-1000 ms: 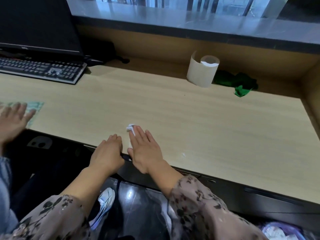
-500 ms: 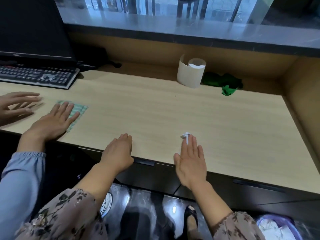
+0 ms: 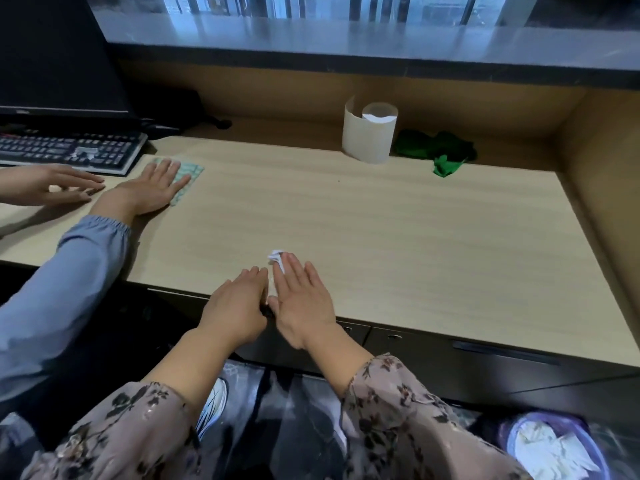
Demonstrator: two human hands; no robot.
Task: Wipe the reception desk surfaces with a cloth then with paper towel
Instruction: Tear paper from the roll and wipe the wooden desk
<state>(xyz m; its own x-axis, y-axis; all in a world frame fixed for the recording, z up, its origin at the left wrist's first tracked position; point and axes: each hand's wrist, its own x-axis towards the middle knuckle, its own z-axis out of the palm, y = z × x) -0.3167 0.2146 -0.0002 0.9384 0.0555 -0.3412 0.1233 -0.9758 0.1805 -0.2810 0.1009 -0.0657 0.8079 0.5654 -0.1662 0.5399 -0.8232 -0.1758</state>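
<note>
A light wooden reception desk (image 3: 415, 244) fills the view. My right hand (image 3: 304, 299) lies flat near the front edge and presses a small crumpled white paper towel (image 3: 276, 255) under its fingertips. My left hand (image 3: 239, 306) rests flat on the desk's front edge, touching the right hand's thumb side, and holds nothing. A paper towel roll (image 3: 369, 133) stands upright at the back. A crumpled green cloth (image 3: 440, 154) lies just right of it.
Another person in a blue sleeve presses a hand (image 3: 152, 188) on a pale teal cloth (image 3: 188, 171) at the left, with their other hand (image 3: 52, 185) beside it. Behind them are a keyboard (image 3: 69, 150) and a monitor (image 3: 52, 64). A bin (image 3: 554, 445) with used paper sits below right.
My right hand slid the paper towel right, then back left beside my left hand. The other person's hand moved the teal cloth farther up the desk toward the keyboard.
</note>
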